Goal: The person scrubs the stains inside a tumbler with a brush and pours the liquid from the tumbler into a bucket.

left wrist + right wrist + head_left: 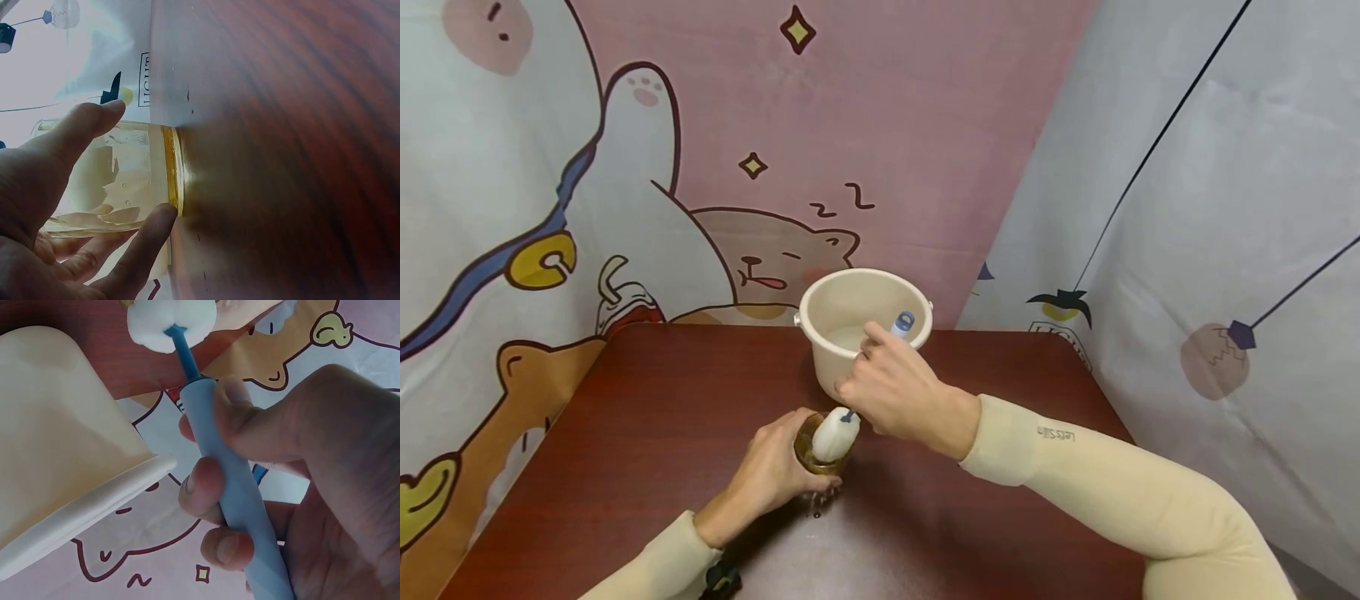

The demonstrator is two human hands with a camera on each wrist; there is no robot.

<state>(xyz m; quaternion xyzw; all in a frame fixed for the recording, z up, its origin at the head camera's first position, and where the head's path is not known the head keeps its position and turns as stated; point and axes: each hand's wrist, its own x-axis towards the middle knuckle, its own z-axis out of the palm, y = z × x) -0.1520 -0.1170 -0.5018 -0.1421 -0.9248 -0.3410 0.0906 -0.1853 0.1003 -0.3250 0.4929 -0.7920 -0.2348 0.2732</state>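
Note:
My left hand (772,462) grips an amber glass (134,178) around its side, on the table in front of the bucket. Small drops lie on the table beside the glass. With curled fingers and thumb, my right hand (898,385) holds the blue handle (234,469) of a bottle brush. Its white sponge head (835,435) sits in the mouth of the glass, partly sticking out above the rim. In the right wrist view the thin blue neck (185,357) joins handle and white head (165,328).
A cream bucket (827,362) stands behind the hands near the table's back edge, with what looks like water inside. The dark red wooden table (700,392) meets cartoon-printed cloth (925,125) at the back and sides. A dark object (722,577) is by the left sleeve.

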